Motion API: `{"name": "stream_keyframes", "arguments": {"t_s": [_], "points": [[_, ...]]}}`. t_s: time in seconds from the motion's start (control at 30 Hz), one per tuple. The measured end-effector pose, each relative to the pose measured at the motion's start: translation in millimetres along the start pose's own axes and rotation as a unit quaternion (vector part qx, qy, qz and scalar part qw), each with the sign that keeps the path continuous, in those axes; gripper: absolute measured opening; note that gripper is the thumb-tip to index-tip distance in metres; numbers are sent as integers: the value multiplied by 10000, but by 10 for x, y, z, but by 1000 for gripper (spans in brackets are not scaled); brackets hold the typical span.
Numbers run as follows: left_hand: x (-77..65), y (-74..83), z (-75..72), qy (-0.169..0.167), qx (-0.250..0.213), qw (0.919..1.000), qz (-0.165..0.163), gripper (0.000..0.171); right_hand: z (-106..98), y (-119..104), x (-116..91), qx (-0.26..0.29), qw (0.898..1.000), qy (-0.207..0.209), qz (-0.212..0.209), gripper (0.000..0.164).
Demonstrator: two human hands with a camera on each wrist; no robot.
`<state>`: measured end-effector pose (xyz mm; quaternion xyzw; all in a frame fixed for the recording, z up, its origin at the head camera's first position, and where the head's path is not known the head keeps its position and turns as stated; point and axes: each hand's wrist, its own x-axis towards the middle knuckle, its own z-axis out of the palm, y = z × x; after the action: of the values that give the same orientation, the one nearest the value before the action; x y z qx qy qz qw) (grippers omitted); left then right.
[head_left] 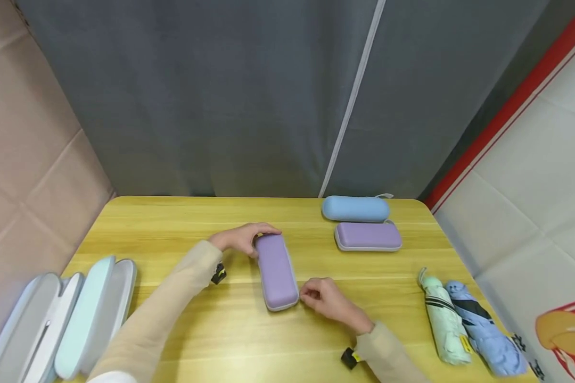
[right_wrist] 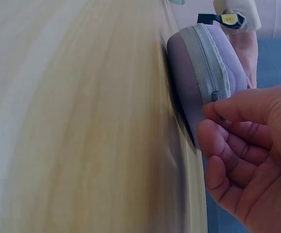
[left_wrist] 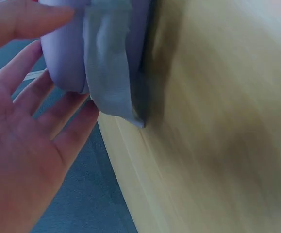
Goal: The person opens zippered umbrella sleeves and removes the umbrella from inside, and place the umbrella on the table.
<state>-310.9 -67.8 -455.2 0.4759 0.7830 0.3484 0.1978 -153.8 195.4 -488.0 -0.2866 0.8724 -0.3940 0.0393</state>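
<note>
A purple zip case (head_left: 277,274) lies lengthwise on the table between both hands. My left hand (head_left: 246,238) holds its far end, the thumb against one side and the fingers around the end. In the left wrist view a grey fabric strap (left_wrist: 108,63) hangs from that end, beside the fingers. At the near right corner, my right hand (head_left: 329,300) pinches the small zipper pull (right_wrist: 215,95) between thumb and index finger. The zipper band (right_wrist: 203,58) looks closed along the part seen in the right wrist view.
Back right on the table are a blue case (head_left: 355,208) and another purple case (head_left: 368,237). A pale green folded umbrella (head_left: 443,319) and a blue one (head_left: 484,330) lie at the right edge. Opened mint (head_left: 83,319) and pale (head_left: 9,327) cases stand at the left.
</note>
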Motion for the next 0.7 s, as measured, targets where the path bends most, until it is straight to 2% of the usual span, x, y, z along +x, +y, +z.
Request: {"name": "stream_keyframes", "arguments": {"t_s": [0.1, 0.2, 0.47, 0.7], "points": [[-36, 4, -1, 63, 384, 9988, 287, 80, -32, 18, -17, -13, 10000, 82, 27, 7], [-61, 22, 1, 95, 565, 9978, 340, 80, -59, 28, -24, -6, 9999, 153, 46, 8], [-115, 50, 11, 180, 824, 9964, -111, 80, -70, 57, -43, -52, 9996, 289, 31, 8], [-195, -6, 70, 427, 922, 9945, -271, 76, -74, 51, -106, -311, 9979, 567, 76, 8]]}}
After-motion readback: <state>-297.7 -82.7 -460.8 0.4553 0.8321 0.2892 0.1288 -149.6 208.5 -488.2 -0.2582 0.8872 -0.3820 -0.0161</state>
